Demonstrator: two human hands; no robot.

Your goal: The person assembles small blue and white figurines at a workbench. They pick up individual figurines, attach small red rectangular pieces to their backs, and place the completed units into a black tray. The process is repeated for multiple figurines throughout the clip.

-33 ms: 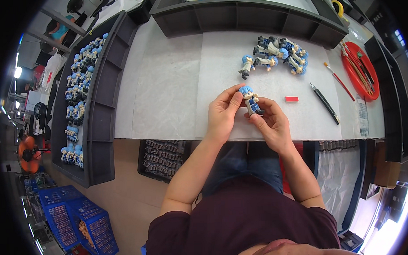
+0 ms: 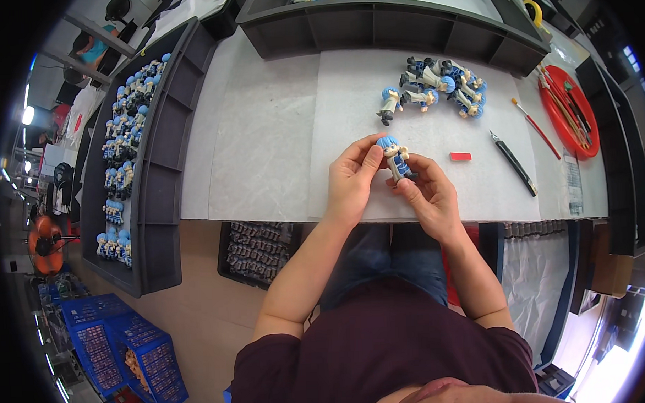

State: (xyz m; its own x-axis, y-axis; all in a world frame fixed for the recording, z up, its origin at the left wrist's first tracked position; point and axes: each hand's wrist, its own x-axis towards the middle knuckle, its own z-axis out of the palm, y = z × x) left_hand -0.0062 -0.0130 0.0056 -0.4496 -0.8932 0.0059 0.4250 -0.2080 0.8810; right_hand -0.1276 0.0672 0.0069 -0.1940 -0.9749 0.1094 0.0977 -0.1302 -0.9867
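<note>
Between my two hands is a small blue-haired figurine [image 2: 395, 158] in blue and white, tilted above the white sheet near the table's front edge. My left hand [image 2: 357, 170] pinches it by the head and upper side. At the lower end, by the dark feet, my right hand [image 2: 429, 193] has thumb and fingers closed on it. Just beyond, a single figurine [image 2: 389, 105] lies on the sheet, beside a loose heap of similar figurines [image 2: 446, 85]. Right of my hands lie a small red block [image 2: 461, 156] and a dark craft knife [image 2: 513, 163].
A thin red-handled brush [image 2: 536, 128] and a red oval dish [image 2: 594, 141] with brushes are at the right. Dark crates of figurines stand at the left [image 2: 158, 186] and far side [image 2: 395, 30]. Blue baskets [image 2: 121, 343] sit on the floor lower left.
The figurine in my hands has turned very slightly. Both hands keep their places, and the things on the table have not moved.
</note>
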